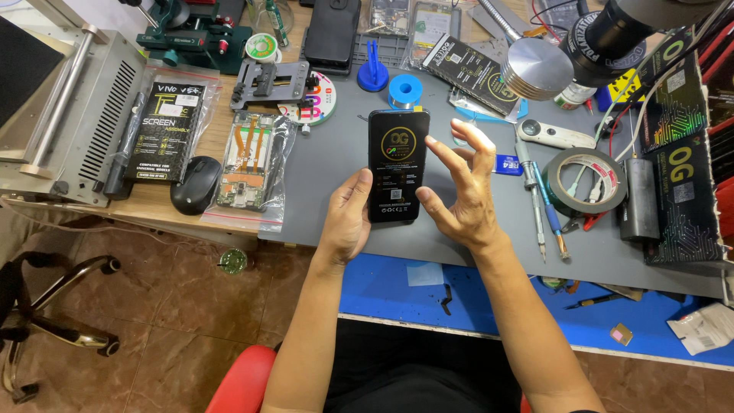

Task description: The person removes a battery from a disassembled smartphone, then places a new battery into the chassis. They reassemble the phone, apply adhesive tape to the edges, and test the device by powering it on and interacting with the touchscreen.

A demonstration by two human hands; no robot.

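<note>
Head view: a grey rubber work mat (pixel 336 164) is covering a crowded wooden bench, with a brown tiled floor below and a blue shelf edge (pixel 397 287) lying nearer the person.

The left hand (pixel 345 218) is gripping a black rectangular phone screen panel with a round gold emblem (pixel 397 164) by its lower left edge, thumb lying on the face and fingers wrapped behind. The panel is standing upright lengthwise over the middle of the mat; whether it is resting on the mat or lifted just clear cannot be told.

The right hand (pixel 462 195) is sitting just beside the panel's right edge, open and loose. Its thumb is touching the lower right side of the panel; the fingers are spreading upward and curling slightly, holding nothing.

Left of the panel, an opened phone frame with orange flex strips inside a clear plastic bag (pixel 248 164) is lying across the mat's edge, and a black oval computer mouse (pixel 196 183) is sitting beside it. A black flat screen package in a clear bag (pixel 162 130) is lying farther left, against a grey metal machine (pixel 84 115).

Right of the hands, a roll of dark tape (pixel 587 180) is resting on the mat, with a blue-handled screwdriver (pixel 552 218) near it. Behind the panel a blue spool (pixel 404 90) is standing.
</note>
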